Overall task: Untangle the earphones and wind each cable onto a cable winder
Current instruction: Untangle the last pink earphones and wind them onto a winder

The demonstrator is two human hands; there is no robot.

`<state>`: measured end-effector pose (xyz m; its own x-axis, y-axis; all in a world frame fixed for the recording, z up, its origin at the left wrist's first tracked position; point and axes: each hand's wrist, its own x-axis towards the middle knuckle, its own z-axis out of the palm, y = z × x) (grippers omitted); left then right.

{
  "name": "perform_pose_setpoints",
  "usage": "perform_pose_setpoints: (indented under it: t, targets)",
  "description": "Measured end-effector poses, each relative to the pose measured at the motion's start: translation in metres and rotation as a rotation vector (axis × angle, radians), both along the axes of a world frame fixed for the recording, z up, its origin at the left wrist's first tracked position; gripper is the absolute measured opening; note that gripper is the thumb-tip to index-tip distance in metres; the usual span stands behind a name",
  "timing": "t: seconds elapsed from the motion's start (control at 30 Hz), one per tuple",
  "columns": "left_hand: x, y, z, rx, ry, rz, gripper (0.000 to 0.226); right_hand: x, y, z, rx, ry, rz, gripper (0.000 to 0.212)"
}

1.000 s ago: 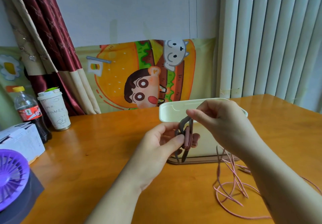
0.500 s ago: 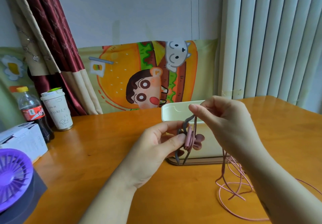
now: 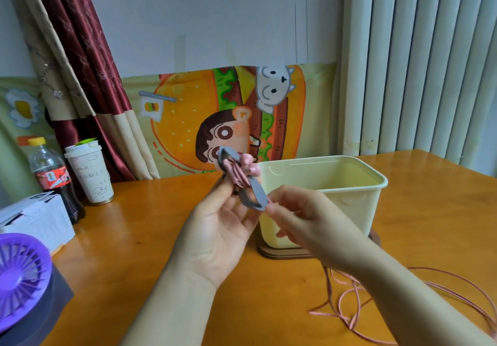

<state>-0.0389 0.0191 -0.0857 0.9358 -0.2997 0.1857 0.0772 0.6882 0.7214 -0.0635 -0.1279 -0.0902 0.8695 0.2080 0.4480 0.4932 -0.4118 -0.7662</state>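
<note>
We see a person's two bare hands raised above an orange wooden tabletop (image 3: 134,238), in front of a cream plastic tub (image 3: 349,184). The left hand (image 3: 217,227) pinches a grey cable winder (image 3: 256,192) in its grip, tilted, with several pink turns wrapped round its middle and the pink earbuds (image 3: 248,162) at its far end. The right hand (image 3: 304,219) pinches the pink cable (image 3: 349,305) just beside the winder's near end. Most of that cable lies in loose loops on the tabletop at near right. We judge winding begun but far from finished: much cable is left to wrap, and no second earphone or winder shows.
</note>
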Motion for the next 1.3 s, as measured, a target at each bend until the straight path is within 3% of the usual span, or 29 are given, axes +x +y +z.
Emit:
perform_pose_setpoints:
  t: [0.1,0.17,0.43,0.53,0.63,0.8,0.93,1.07,1.2,1.3]
  targets:
    - [0.006,0.006,0.000,-0.117,0.073,0.054,0.024,-0.003,0.003,0.000,-0.241,-0.038,-0.002,0.023]
    - [0.007,0.009,-0.001,-0.093,0.098,0.126,0.023,-0.006,0.003,0.003,-0.310,-0.034,-0.009,0.023]
    - [0.001,0.000,-0.015,0.351,-0.147,0.250,0.023,-0.016,0.003,0.017,-0.470,-0.095,-0.092,0.027]
    - [0.002,0.000,-0.020,0.616,-0.279,0.283,0.022,-0.019,-0.008,0.026,-0.467,-0.106,-0.218,0.024]
    - [0.001,0.000,-0.022,0.764,-0.331,0.201,0.023,-0.021,-0.021,0.033,-0.450,-0.087,-0.271,0.015]
    - [-0.004,0.005,-0.014,0.768,-0.347,-0.081,0.032,-0.023,-0.034,0.040,-0.348,-0.044,-0.204,0.007]
    - [-0.005,0.011,-0.012,0.784,-0.340,-0.187,0.037,-0.015,-0.039,0.035,-0.206,-0.113,-0.267,0.010]
    - [-0.007,0.009,-0.013,0.812,-0.357,-0.188,0.023,-0.006,-0.037,0.028,-0.080,-0.176,-0.355,0.010]
    - [0.005,-0.002,-0.021,0.881,-0.367,-0.116,0.035,0.003,-0.031,0.018,-0.062,-0.202,-0.409,0.010]
    - [-0.001,-0.007,-0.025,0.928,-0.389,-0.044,0.025,0.005,-0.029,0.014,-0.051,-0.214,-0.419,0.008]
